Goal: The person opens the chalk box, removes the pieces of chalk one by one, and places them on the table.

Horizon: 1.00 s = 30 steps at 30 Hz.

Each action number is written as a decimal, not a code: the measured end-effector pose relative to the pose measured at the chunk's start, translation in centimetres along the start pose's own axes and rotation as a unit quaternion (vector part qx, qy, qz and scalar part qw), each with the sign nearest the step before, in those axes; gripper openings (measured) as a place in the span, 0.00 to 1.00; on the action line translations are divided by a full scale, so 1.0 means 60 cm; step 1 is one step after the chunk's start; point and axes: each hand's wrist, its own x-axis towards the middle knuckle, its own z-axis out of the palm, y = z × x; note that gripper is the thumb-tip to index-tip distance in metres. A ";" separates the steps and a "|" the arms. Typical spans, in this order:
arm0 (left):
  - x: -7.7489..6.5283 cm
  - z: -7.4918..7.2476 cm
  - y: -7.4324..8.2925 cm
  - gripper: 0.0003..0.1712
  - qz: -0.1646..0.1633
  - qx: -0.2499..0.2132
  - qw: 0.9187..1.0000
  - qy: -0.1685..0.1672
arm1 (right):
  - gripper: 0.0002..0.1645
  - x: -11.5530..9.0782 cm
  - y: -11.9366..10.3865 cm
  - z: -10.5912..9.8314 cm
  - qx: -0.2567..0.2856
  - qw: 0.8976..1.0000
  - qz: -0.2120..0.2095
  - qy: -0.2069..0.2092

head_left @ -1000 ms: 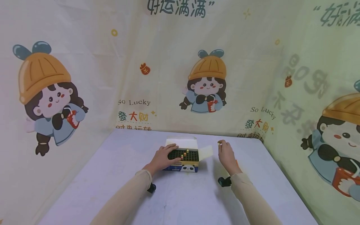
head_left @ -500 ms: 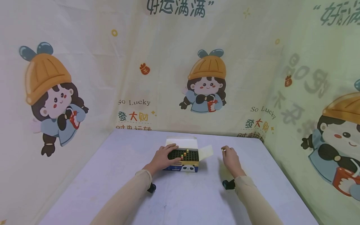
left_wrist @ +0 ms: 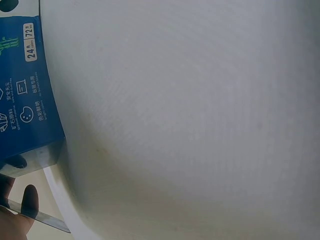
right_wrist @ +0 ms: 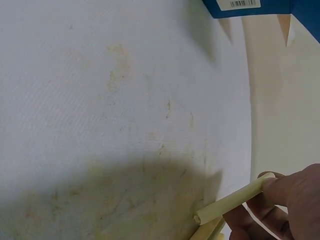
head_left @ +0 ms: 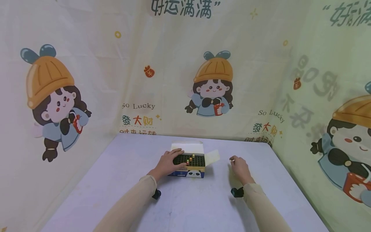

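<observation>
An open chalk box (head_left: 193, 173), blue and yellow with a panda on its front, stands on the table. Inside sits a black holder (head_left: 198, 159) full of round holes, with a few coloured chalks (head_left: 190, 159) upright in it. My left hand (head_left: 166, 164) holds the box's left end, thumb along the front edge and fingers over the top. To the right of the box, my right hand (head_left: 240, 167) pinches a pale yellow chalk stick (right_wrist: 232, 200) by one end, between thumb and fingers. Below it in the right wrist view, more yellow chalk (right_wrist: 209, 231) shows, partly hidden by the hand.
The box's white lid (head_left: 186, 147) stands raised at the back, and a side flap (head_left: 212, 157) sticks out to the right. A white table (head_left: 185, 206) bears everything. Printed cloth (head_left: 174, 87) hangs behind and at both sides.
My right hand has moved right and nearer to me, away from the box, and lower in the head view. My left hand and the box have stayed in place.
</observation>
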 end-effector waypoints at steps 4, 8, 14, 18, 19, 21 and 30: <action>0.002 0.001 -0.001 0.46 -0.003 -0.005 1.000 -0.002 | 0.14 -0.001 0.009 0.003 -0.009 1.000 -0.005 -0.008; 0.005 0.005 -0.004 0.46 0.000 -0.001 1.000 0.004 | 0.16 -0.003 0.015 0.005 -0.032 0.999 0.005 -0.020; 0.005 0.005 -0.003 0.45 0.001 0.002 1.000 0.003 | 0.19 -0.005 0.022 0.007 -0.050 0.998 0.016 -0.027; 0.002 0.001 -0.001 0.46 0.004 -0.004 1.000 0.002 | 0.19 -0.004 0.022 0.005 -0.044 0.999 0.012 -0.016; 0.001 0.000 -0.001 0.46 0.005 -0.006 1.000 0.003 | 0.19 -0.003 0.022 0.004 -0.043 0.999 0.012 -0.013; 0.000 0.000 0.000 0.46 0.008 -0.008 1.000 0.006 | 0.18 0.000 0.022 0.003 -0.042 0.999 0.013 -0.012; 0.001 0.000 0.000 0.46 -0.002 -0.009 1.000 -0.001 | 0.17 0.010 0.009 -0.006 -0.035 0.999 0.029 -0.006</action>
